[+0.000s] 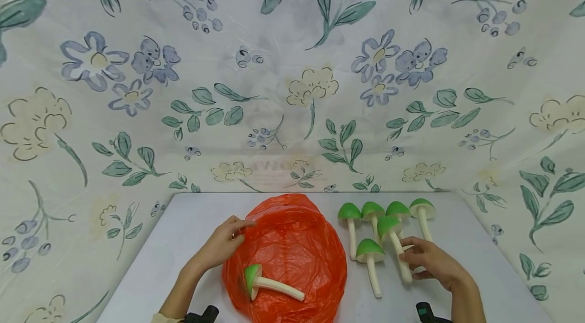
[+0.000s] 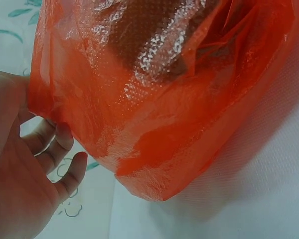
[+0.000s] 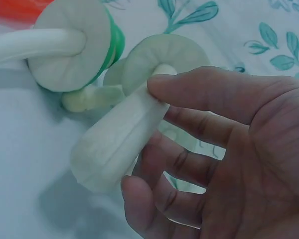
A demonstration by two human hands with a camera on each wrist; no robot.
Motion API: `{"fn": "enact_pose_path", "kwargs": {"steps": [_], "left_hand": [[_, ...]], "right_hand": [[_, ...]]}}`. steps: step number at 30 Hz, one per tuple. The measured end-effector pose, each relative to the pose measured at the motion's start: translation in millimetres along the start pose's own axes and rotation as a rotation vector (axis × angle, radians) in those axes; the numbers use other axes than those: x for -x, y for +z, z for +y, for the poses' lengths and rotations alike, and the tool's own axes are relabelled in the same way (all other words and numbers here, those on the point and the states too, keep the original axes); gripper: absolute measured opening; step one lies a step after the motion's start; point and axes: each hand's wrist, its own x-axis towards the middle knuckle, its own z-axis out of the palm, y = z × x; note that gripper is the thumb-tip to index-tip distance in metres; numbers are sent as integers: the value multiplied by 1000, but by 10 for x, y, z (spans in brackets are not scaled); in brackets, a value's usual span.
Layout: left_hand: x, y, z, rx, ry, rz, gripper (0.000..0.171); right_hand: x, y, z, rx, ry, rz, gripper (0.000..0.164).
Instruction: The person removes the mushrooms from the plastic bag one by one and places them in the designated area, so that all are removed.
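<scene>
My left hand [image 1: 225, 243] pinches the upper left edge of a red plastic bag [image 1: 315, 262] that stands with its mouth spread wide. In the left wrist view the thumb and forefinger are at the bag's rim, while the other fingers curl loosely outside it. Inside the bag lies one toy mushroom [image 1: 280, 286] with a green cap and white stem. On the right, my right hand [image 1: 431, 261] grips another green-capped mushroom [image 1: 398, 248] by its stem, thumb on one side and fingers on the other, as the right wrist view shows [image 3: 117, 139]. Its cap points away from me.
Several more green-capped mushrooms lie right of the bag: one nearer mushroom [image 1: 371, 262], one at the left [image 1: 351, 226], one at the far right [image 1: 422, 214]. They rest on a white table [image 1: 160, 257]. A floral sheet [image 1: 274, 84] hangs behind the table's far edge.
</scene>
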Motion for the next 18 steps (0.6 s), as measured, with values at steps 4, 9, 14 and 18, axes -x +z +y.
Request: {"fn": "enact_pose_path", "kwargs": {"steps": [4, 9, 14, 18], "left_hand": [[-4, 4, -1, -8, -3, 4, 36], [-14, 13, -1, 5, -17, -10, 37], [-16, 20, 7, 8, -25, -17, 37], [-15, 18, 20, 3, -12, -15, 36]], "right_hand": [[16, -3, 57, -8, 15, -22, 55], [46, -4, 146, -31, 26, -81, 57], [66, 1, 216, -40, 57, -85, 54], [76, -5, 240, -40, 75, -59, 48]]}}
